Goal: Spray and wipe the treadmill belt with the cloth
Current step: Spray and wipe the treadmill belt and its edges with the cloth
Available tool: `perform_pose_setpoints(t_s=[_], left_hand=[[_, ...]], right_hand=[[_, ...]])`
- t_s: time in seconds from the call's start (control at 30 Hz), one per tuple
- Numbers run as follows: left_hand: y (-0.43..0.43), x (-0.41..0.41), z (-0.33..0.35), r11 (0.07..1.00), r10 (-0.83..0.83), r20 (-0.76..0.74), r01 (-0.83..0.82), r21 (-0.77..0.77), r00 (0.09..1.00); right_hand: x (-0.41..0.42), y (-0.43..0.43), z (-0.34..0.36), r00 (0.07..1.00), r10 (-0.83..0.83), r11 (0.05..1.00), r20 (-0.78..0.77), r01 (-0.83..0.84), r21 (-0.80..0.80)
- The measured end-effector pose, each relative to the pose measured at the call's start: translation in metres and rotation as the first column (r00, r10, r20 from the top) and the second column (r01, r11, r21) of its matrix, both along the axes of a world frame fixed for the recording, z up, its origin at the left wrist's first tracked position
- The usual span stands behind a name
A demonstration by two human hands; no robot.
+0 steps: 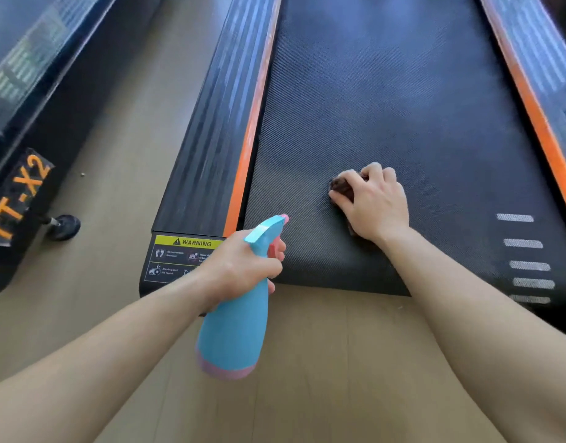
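From the head camera, the treadmill belt (387, 100) runs away from the viewer, dark and finely textured, between two side rails edged in orange. The right hand (376, 203) lies on the near part of the belt, fingers curled over a small brown cloth (341, 187) and pressing it flat on the surface; only bits of the cloth show at the fingertips and under the palm. The left hand (243, 266) grips the neck of a blue spray bottle (235, 324) with a pink base, held above the floor at the belt's near left corner, nozzle pointing up toward the belt. A yellow warning label (182, 255) sits on the left rail's end. Another treadmill (16, 199) marked with orange letters stands to the left on the wooden floor (307, 378).
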State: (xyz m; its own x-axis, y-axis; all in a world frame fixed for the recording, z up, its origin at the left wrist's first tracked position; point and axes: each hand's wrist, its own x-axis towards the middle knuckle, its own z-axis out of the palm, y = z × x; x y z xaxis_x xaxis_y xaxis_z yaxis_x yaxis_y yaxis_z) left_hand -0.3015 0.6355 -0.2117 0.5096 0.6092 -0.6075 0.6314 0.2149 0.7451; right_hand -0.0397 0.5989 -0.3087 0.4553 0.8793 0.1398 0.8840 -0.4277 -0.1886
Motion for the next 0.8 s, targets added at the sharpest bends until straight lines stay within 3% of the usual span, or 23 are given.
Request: perform_pose_setpoints(t_s=[0.13,0.27,0.33,0.57,0.63,0.73,0.8], left_hand=[[0.006,-0.011,0.001,1.000,0.010,0.041,-0.010,0.011,0.999],[0.011,-0.020,0.000,1.000,0.009,0.037,-0.010,0.026,0.999],[0.011,-0.024,0.000,1.000,0.015,0.034,-0.015,0.019,0.999],[0.014,-0.034,0.000,0.999,0.043,0.054,-0.045,0.027,0.998],[0.016,-0.036,0.002,0.998,0.058,0.067,-0.061,0.035,0.996],[0.020,-0.037,0.005,0.997,0.076,0.102,-0.078,0.016,0.992],[0.021,-0.036,0.006,0.996,0.082,0.098,-0.083,0.010,0.992]], right_hand=[[-0.013,0.015,0.003,1.000,-0.017,0.997,0.016,0.018,-0.073],[-0.038,-0.040,-0.002,0.941,0.326,0.945,0.086,-0.327,-0.006],[-0.031,-0.039,-0.001,0.912,0.397,0.918,0.107,-0.395,-0.038],[-0.015,0.038,0.006,0.997,0.059,0.989,0.047,-0.052,-0.139],[-0.034,0.014,0.004,0.994,0.089,0.992,0.070,-0.082,-0.100],[-0.059,-0.035,-0.001,0.961,0.261,0.965,0.088,-0.259,-0.033],[-0.054,-0.037,0.001,0.944,0.322,0.946,0.074,-0.317,-0.070]])
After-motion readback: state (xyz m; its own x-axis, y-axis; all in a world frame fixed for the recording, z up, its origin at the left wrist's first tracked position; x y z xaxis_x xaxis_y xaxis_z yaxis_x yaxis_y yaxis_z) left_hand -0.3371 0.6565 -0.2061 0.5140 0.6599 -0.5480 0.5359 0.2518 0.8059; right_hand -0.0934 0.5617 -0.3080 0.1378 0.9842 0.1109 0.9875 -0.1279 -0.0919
